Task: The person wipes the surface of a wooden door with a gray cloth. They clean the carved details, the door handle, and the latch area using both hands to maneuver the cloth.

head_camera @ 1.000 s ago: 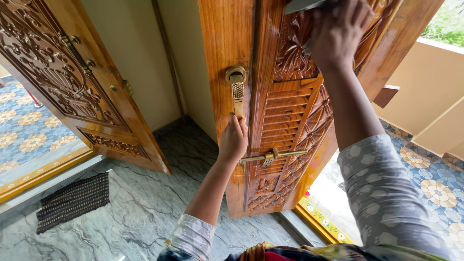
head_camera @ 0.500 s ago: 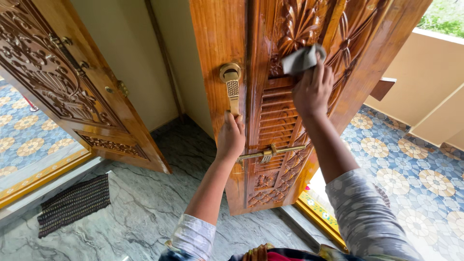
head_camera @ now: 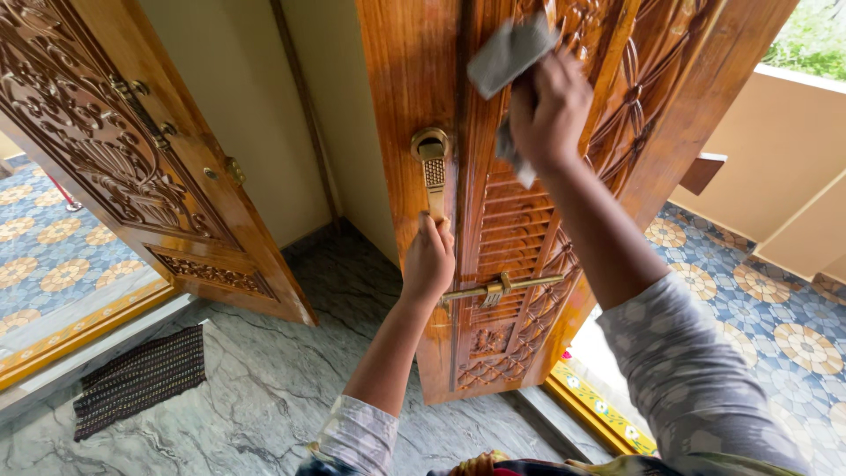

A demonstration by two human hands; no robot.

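A carved, glossy wooden door leaf (head_camera: pixel 538 264) stands open in front of me. My left hand (head_camera: pixel 428 260) is closed around the lower end of its brass handle (head_camera: pixel 433 167). My right hand (head_camera: pixel 548 110) presses a grey cloth (head_camera: pixel 507 55) against the carved upper panel, above the slatted section. A brass slide bolt (head_camera: pixel 502 286) crosses the door just right of my left hand.
A second carved door leaf (head_camera: pixel 132 159) stands open at the left. A dark mat (head_camera: pixel 139 377) lies on the grey marble floor (head_camera: pixel 264 388). Patterned tiles (head_camera: pixel 775 308) lie beyond a yellow threshold (head_camera: pixel 590 401) at the right. Cream wall (head_camera: pixel 238 97) fills the corner.
My right hand with the cloth came down from the top of the panel to the slats, then moved back up and left. My left hand stays on the handle.
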